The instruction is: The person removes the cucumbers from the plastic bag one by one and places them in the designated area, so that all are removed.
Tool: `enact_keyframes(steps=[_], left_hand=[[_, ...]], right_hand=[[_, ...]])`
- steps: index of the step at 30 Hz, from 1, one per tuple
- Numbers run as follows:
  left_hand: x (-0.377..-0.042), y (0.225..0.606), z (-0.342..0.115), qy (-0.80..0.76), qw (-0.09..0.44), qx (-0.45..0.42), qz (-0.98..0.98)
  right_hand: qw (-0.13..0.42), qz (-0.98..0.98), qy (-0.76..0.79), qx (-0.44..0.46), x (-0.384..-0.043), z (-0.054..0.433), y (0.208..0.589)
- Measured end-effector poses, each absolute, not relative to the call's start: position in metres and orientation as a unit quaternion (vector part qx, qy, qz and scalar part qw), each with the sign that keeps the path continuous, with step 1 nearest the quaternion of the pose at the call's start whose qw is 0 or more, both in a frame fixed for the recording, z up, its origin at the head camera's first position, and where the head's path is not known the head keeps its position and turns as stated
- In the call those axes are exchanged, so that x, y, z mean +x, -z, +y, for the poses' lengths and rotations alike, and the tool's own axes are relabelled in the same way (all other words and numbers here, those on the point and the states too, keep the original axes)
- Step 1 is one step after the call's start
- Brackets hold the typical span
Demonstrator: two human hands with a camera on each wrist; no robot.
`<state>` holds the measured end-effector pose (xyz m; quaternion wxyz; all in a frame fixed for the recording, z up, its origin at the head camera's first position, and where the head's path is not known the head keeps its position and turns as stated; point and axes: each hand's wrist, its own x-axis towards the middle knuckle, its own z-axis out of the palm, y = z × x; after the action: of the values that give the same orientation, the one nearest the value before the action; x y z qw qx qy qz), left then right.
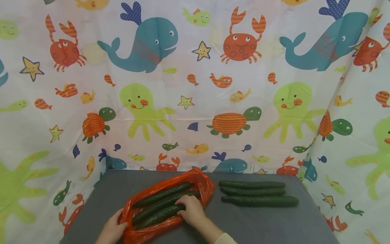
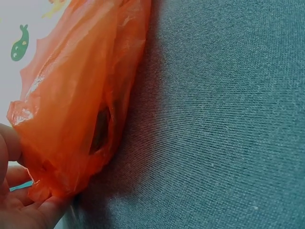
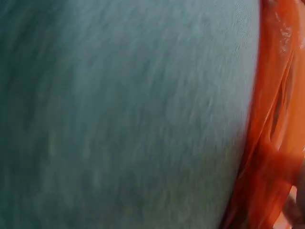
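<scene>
An orange plastic bag (image 1: 170,181) lies spread on the grey table, its opening facing up. Three long dark green cucumbers lie side by side inside it, the far cucumber (image 1: 163,195) nearest the back edge of the bag. My left hand (image 1: 112,227) holds the bag's left end, thumb over its edge; the left wrist view shows fingers (image 2: 45,210) around the crumpled orange film. With curled fingers and thumb, my right hand (image 1: 192,210) grips the right end of the nearest cucumber (image 1: 161,217) in the bag. The right wrist view shows mostly tabletop and the bag's side.
Three more cucumbers (image 1: 259,201) lie in a row on the grey table (image 1: 262,223), right of the bag. A white curtain (image 1: 195,145) printed with sea animals stands behind the table and along both sides.
</scene>
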<state>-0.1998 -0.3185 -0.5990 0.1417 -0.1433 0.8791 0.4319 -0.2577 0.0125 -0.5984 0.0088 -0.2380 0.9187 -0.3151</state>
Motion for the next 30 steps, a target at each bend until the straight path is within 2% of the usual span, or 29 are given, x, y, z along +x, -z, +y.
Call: enact_keyframes(steps=[6, 13, 17, 25, 30], left_hand=[[-0.198, 0.603, -0.318, -0.45, 0.146, -0.145, 0.869], [-0.194, 0.601, -0.321, -0.46, 0.146, -0.148, 0.863], [-0.196, 0.598, -0.321, -0.455, 0.149, -0.145, 0.866], [-0.199, 0.598, -0.321, -0.45, 0.145, -0.135, 0.871], [-0.198, 0.599, -0.321, -0.453, 0.143, -0.131, 0.87]], right_hand=[[-0.009, 0.936, 0.269, -0.228, -0.252, 0.002, 0.599], [0.041, 0.915, 0.35, -0.197, -0.253, -0.002, 0.598], [0.032, 0.916, 0.35, -0.193, -0.255, -0.003, 0.594], [0.063, 0.922, 0.344, -0.167, -0.259, -0.01, 0.582], [0.049, 0.923, 0.34, -0.174, -0.256, -0.013, 0.577]])
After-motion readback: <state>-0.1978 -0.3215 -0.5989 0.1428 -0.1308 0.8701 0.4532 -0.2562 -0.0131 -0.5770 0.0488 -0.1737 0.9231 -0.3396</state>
